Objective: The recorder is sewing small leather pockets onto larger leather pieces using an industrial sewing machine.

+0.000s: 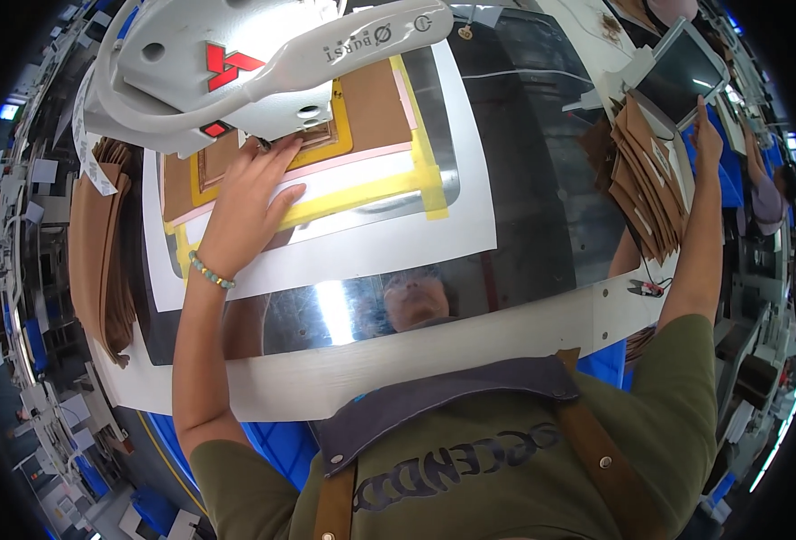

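My left hand (252, 202) lies with spread fingers on a flat brown panel (375, 108), close under a white sewing machine head (177, 54). A yellow frame (345, 126) surrounds a dark-edged opening by its fingertips, which the machine head partly hides. Pink strips and yellow tape (434, 191) border the panel, which rests on a white sheet (371, 256). My right hand (707, 139) is raised at the far right, its index finger stretched to the edge of a tilted display screen (682, 72). Its other fingers look curled, and no object shows in it.
A stack of brown pieces (101, 256) stands at the left of the glossy black work plate (533, 117). More brown pieces (646, 180) lean below the screen. Small snips (646, 288) lie near the front right edge. Blue bins (281, 448) sit under the table.
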`<state>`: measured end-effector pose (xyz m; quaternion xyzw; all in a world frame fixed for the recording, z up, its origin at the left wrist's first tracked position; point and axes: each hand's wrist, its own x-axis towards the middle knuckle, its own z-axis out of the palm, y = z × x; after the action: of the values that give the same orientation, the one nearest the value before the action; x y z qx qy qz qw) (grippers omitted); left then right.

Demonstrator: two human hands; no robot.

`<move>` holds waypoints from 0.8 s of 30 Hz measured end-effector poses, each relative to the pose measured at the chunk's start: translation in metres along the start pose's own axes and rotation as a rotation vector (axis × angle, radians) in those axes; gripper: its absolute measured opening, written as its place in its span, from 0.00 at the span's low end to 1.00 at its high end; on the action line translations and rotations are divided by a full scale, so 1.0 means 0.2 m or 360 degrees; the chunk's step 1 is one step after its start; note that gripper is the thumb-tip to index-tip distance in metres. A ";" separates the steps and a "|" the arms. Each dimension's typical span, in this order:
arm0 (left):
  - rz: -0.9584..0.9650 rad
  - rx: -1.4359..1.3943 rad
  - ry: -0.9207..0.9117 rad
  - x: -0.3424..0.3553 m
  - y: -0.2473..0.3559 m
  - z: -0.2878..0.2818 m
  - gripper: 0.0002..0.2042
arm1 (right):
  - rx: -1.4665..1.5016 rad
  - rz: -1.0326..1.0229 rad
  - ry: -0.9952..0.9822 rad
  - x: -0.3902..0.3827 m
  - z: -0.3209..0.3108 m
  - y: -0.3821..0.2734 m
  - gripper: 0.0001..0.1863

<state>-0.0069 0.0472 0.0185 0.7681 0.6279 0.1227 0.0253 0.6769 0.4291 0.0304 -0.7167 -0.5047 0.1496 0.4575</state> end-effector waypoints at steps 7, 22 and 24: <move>-0.0006 -0.0060 -0.0034 0.01 -0.01 0.02 0.27 | 0.0067 0.0026 0.0004 -0.04 -0.05 0.02 0.38; 0.0016 -0.0062 -0.0021 0.01 -0.01 0.03 0.28 | 0.0035 0.0117 -0.0122 -0.01 0.00 0.06 0.38; -0.0015 -0.0087 -0.0054 0.01 -0.02 0.04 0.28 | -0.0068 0.0163 -0.0169 -0.01 -0.01 0.09 0.41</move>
<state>-0.0091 0.0516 0.0098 0.7661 0.6274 0.1268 0.0575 0.6878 0.4262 0.0166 -0.7422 -0.4940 0.1998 0.4065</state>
